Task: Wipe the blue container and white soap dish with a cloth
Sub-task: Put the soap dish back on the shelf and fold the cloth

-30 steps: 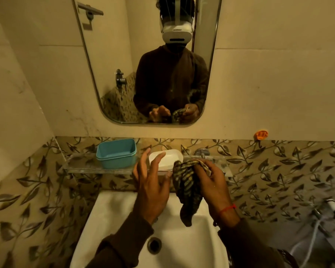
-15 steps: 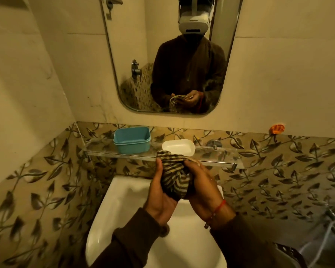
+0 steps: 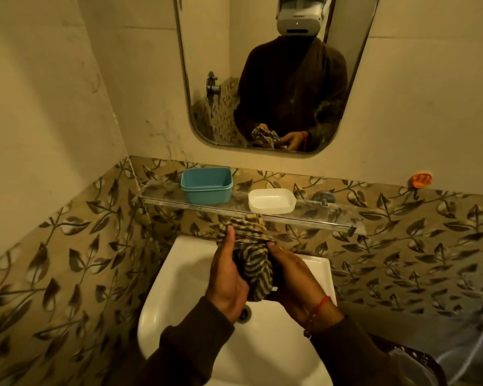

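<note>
A blue container [image 3: 206,186] stands on the left part of a glass shelf [image 3: 332,215], and a white soap dish [image 3: 271,201] sits to its right. Both are empty as far as I can see. Below the shelf, over the sink, I hold a bunched striped cloth [image 3: 251,254] between both hands. My left hand [image 3: 227,277] grips its left side with the thumb up along the fabric. My right hand [image 3: 293,277] grips its right side. The cloth's top edge overlaps the shelf's front rim and is apart from the dish.
A white sink [image 3: 179,288] with a drain [image 3: 244,313] lies under my hands. A mirror [image 3: 276,79] hangs above the shelf. A tap fitting [image 3: 322,196] sits at the shelf's right, an orange hook [image 3: 420,179] on the wall, and hoses [image 3: 474,349] at lower right.
My left hand, open and apart a second ago, has closed on the cloth. Both hands have bunched the hanging cloth into a ball below the shelf.
</note>
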The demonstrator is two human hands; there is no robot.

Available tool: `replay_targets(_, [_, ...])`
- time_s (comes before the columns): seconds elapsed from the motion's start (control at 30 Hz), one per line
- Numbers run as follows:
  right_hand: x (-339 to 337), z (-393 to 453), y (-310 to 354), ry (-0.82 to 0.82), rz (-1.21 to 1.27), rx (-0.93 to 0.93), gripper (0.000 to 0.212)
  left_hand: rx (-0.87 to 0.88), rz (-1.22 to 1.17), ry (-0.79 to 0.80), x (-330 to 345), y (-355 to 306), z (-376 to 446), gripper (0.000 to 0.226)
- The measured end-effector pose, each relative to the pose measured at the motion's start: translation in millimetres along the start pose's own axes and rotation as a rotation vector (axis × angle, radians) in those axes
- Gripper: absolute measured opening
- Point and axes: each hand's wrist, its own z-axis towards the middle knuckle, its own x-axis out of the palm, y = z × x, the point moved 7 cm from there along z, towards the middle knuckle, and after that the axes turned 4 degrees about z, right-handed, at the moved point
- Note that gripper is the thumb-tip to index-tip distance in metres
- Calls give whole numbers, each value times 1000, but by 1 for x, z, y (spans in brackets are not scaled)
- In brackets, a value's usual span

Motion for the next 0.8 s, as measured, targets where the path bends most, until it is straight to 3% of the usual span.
replay_targets(0.1, [1, 4, -12, -33, 143, 72, 35, 126, 470, -101, -11, -8, 0, 55])
replay_targets(0.23, [-5, 9, -7, -126, 221, -41, 32, 376, 1064, -157, -35, -19, -1, 60])
replay_targets(0.37, [-11, 12, -4, -184, 360, -107, 28, 299, 1170, -195, -63, -13, 2, 60])
replay_targets(0.47, [-6, 14, -7, -180, 382, -108, 27, -49, 919, -116, -75, 14, 5, 65])
replay_targets(0.53, [0, 14, -11, -162, 367, -109, 29, -333, 469, -35, -75, 39, 0, 65])
replay_targets(0.6, [8, 14, -14, -122, 336, -129, 30, -496, 36, 37, -69, 52, -6, 67])
replay_targets(0.7, [24, 13, -17, -1, 248, -130, 28, -431, -273, 66, -67, 42, -1, 68])
replay_targets(0.8, [30, 13, -16, -17, 51, -191, 22, -181, -230, -27, -79, 16, 12, 57])
